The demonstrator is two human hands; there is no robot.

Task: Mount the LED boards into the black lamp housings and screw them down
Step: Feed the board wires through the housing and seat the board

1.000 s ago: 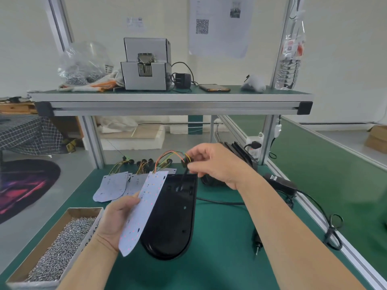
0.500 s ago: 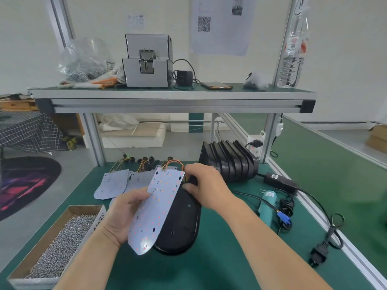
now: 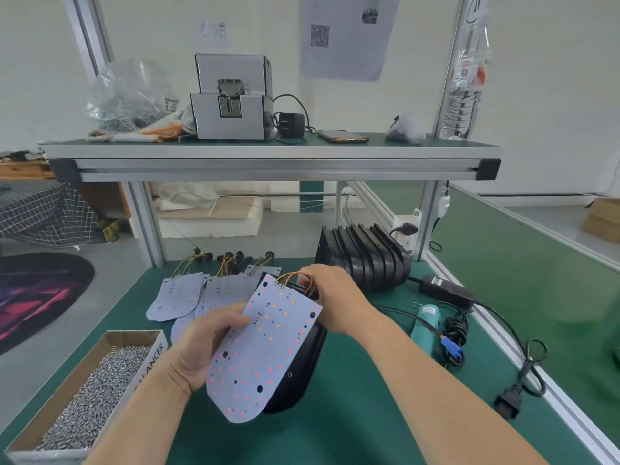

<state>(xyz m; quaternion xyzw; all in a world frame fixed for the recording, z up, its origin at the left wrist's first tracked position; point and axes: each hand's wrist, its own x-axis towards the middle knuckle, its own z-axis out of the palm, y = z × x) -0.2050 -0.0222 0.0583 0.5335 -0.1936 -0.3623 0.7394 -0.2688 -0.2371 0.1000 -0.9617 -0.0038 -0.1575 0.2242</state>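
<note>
My left hand (image 3: 204, 347) grips the left edge of a white LED board (image 3: 265, 354) dotted with red and orange LEDs, holding it tilted over a black lamp housing (image 3: 302, 367) that lies on the green mat. My right hand (image 3: 335, 297) sits at the housing's far end, its fingers curled round the board's coloured wires (image 3: 295, 278). Most of the housing is hidden under the board.
Several more LED boards (image 3: 174, 297) with wires lie at the back left. A stack of black housings (image 3: 365, 260) stands at the back right. A cardboard box of screws (image 3: 90, 394) sits front left. A teal electric screwdriver (image 3: 427, 325), its cables and a power adapter (image 3: 446, 290) lie on the right.
The left hand has swung the LED board from beside the housing to over it. The right hand came down with the wires to the housing's far end.
</note>
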